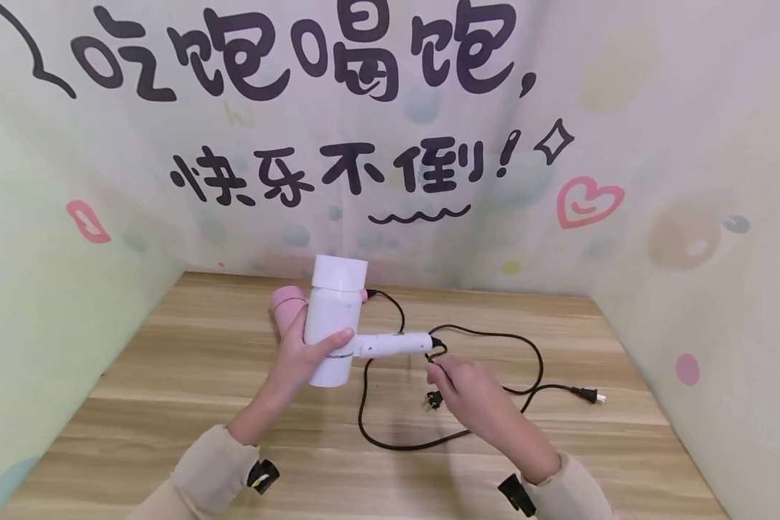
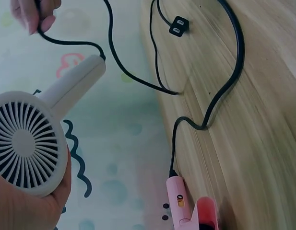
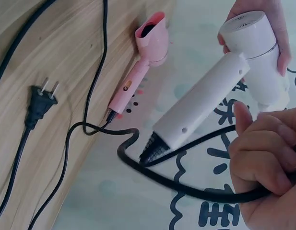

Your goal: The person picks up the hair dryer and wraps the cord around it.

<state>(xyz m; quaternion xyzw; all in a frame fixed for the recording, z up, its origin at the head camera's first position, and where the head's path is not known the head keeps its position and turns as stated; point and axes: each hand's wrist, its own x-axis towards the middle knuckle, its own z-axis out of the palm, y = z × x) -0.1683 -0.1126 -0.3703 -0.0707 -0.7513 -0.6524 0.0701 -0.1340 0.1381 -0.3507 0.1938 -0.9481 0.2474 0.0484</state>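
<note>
A white hair dryer is held up above the table by my left hand, which grips the barrel with the thumb across its front. Its handle points right toward my right hand. In the right wrist view, the curled fingers of that hand hold the black power cord, bent back in a loop just past the handle's end. The left wrist view shows the dryer's slotted round grille. Behind it, a pink hair dryer lies on the table, partly hidden by the white one and my left hand.
Black cord trails in loops over the wooden table. One two-pin plug lies at the right, another plug beside my right hand. A printed cloth backdrop stands behind the table's far edge.
</note>
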